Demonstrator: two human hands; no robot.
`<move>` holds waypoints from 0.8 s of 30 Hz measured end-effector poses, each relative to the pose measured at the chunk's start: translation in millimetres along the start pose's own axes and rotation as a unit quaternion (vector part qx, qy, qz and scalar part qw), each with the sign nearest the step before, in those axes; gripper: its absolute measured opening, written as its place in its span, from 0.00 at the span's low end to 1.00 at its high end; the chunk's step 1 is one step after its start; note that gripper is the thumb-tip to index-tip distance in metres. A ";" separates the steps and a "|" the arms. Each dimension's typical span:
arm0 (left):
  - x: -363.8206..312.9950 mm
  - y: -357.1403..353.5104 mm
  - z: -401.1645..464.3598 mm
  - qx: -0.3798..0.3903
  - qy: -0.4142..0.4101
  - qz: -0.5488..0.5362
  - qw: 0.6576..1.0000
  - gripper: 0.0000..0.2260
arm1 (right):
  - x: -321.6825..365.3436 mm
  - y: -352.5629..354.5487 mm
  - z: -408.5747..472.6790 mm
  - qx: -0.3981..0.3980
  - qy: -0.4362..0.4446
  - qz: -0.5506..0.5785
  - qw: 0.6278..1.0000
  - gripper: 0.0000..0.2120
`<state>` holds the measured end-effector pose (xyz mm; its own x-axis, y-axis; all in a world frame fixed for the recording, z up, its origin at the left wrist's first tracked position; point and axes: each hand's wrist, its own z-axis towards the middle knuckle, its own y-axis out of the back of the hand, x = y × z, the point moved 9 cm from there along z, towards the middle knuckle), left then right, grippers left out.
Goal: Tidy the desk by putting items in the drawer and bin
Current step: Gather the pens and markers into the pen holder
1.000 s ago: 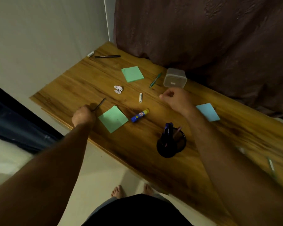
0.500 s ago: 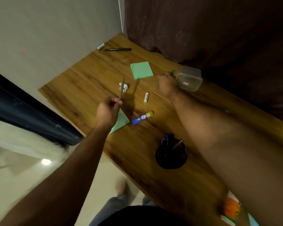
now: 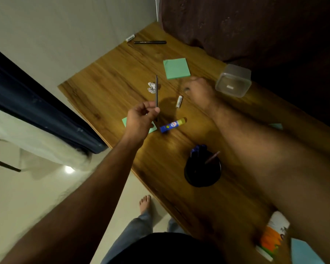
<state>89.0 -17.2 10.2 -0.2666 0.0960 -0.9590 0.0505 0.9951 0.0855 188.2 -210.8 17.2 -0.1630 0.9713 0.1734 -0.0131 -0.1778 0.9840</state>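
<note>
Pinched between thumb and fingertips, the pencil (image 3: 156, 90) stands nearly upright in my left hand (image 3: 141, 121), centre of the frame, lifted clear of the desk (image 3: 111, 88). Hold is at its lower end; the long upper part pokes free above the crumpled paper (image 3: 151, 87).

Head view, right side: right hand (image 3: 199, 93) is down on the desk, upper centre-right, between the green sticky pad (image 3: 176, 68) and the clear plastic tub (image 3: 233, 80). Fingers curled, something dark at the fingertips, likely the teal pen, but blur stops me confirming a grip. I cannot tell.

Handling, as I judge it: pencil is light, stiff, thin, prone to swivel in a low pinch. A hold nearer mid-shaft would steady it. Tip could snap if dropped.

Other clutter: glue stick (image 3: 172, 125) just right of left hand, small white tube (image 3: 179, 101) above it, black pen holder (image 3: 202, 170) lower centre, black marker (image 3: 150, 42) near the top edge.

Against half a second ago: pencil and left hand sit much the same; right hand has pulled back slightly from the tub, and the teal pen no longer shows beyond it.
</note>
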 end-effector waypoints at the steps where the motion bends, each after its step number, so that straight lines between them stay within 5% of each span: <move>1: -4.9 -2.0 -5.0 0.004 -0.003 -0.011 1.000 0.06 | 2.2 10.5 -3.4 -0.038 -0.013 0.052 0.998 0.10; 6: -39.8 -22.4 -45.0 0.076 -0.084 -0.018 0.993 0.08 | -3.9 88.5 -56.2 -0.220 -0.069 0.303 0.925 0.09; 12: -61.0 -59.9 -111.9 0.123 -0.170 0.062 0.976 0.16 | -33.7 149.7 -139.3 -0.287 -0.093 0.480 0.824 0.03; 18: -47.4 -74.1 -152.2 0.087 -0.180 0.225 0.953 0.11 | -24.8 168.6 -207.5 -0.267 -0.089 0.475 0.834 0.04; 24: -19.3 -84.5 -155.7 0.072 -0.156 0.310 0.935 0.06 | -11.5 124.2 -236.2 -0.182 -0.108 0.420 0.883 0.03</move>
<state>-60.0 -99.1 63.5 0.1492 0.6195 -0.7707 0.2383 0.7339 0.6361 -44.6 -281.4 127.6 -0.0748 0.4739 0.8774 -0.3006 -0.8496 0.4333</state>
